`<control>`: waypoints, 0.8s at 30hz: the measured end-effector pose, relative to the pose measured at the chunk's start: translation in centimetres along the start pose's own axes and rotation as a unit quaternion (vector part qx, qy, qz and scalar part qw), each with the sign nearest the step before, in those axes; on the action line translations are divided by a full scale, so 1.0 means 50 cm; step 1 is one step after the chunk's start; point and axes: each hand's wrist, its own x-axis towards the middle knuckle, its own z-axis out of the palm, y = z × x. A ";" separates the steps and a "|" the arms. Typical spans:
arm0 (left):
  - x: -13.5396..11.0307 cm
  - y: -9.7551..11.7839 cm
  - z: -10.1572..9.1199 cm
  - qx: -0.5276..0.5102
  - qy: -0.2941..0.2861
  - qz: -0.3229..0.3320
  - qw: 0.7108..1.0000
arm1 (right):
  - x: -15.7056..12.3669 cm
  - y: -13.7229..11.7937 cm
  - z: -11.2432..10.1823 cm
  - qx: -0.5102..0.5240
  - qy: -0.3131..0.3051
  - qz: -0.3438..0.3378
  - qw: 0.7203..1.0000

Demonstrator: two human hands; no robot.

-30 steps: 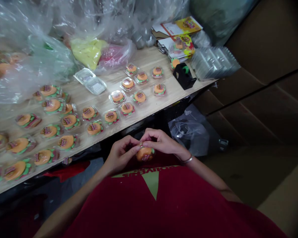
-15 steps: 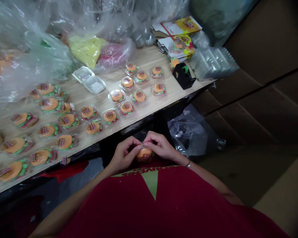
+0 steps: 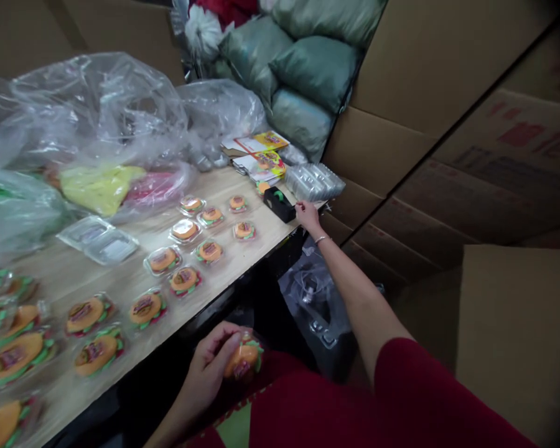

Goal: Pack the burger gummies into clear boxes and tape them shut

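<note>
In my left hand, close to my body and below the table edge, is a toy burger in a clear plastic case, gripped between thumb and fingers. My right hand reaches out to the front end of a black tape dispenser with a green roll core, at the table's right edge. Its thumb and fingers are pinched together there; anything between them is too small to make out. Rows of cased toy burgers lie on the wooden table.
An open clear case lies on the table. Nested clear cases and printed cards stand beyond the dispenser. Large plastic bags fill the back. Cardboard boxes wall the right side, and a clear bag hangs below the edge.
My right hand has left the cased burger and stretched out to the tape dispenser. The left hand keeps hold of the burger. The view has swung up and to the right.
</note>
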 end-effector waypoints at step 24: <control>0.048 0.005 0.028 -0.160 0.033 -0.114 0.980 | 0.034 0.113 0.058 0.274 -0.092 0.144 0.947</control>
